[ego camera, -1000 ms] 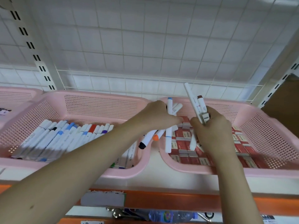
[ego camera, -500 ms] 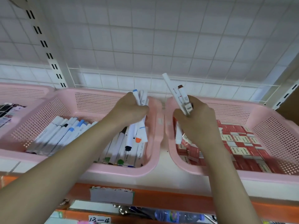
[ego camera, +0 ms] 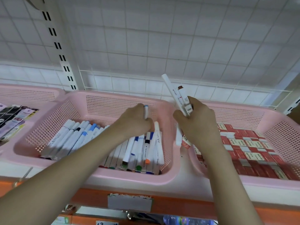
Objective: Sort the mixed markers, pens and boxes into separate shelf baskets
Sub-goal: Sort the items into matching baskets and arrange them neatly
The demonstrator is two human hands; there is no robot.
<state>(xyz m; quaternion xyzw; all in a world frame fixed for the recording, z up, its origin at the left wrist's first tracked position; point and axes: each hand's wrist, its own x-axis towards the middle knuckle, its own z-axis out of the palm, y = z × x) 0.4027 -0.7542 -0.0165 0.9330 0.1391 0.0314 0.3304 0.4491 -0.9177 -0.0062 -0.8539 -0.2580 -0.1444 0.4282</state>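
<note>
White wire-grid shelving backs the pink perforated plastic middle basket [ego camera: 113, 101], into which the left hand [ego camera: 136, 120] has just lowered its white markers [ego camera: 146, 146], its grip now pinching one blue-capped marker [ego camera: 146, 111], while the right hand [ego camera: 194, 125] clasps several white pens [ego camera: 175, 96] over the red boxes [ego camera: 246, 143], awaiting sorting.

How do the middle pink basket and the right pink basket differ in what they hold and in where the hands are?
The middle basket holds white markers lying lengthwise; the right basket holds flat red and white boxes packed in rows. The left hand reaches into the middle basket gripping a blue-capped marker; the right hand holds a bunch of markers above the right basket's near-left corner. Both are pink perforated plastic baskets on one shelf.
</note>
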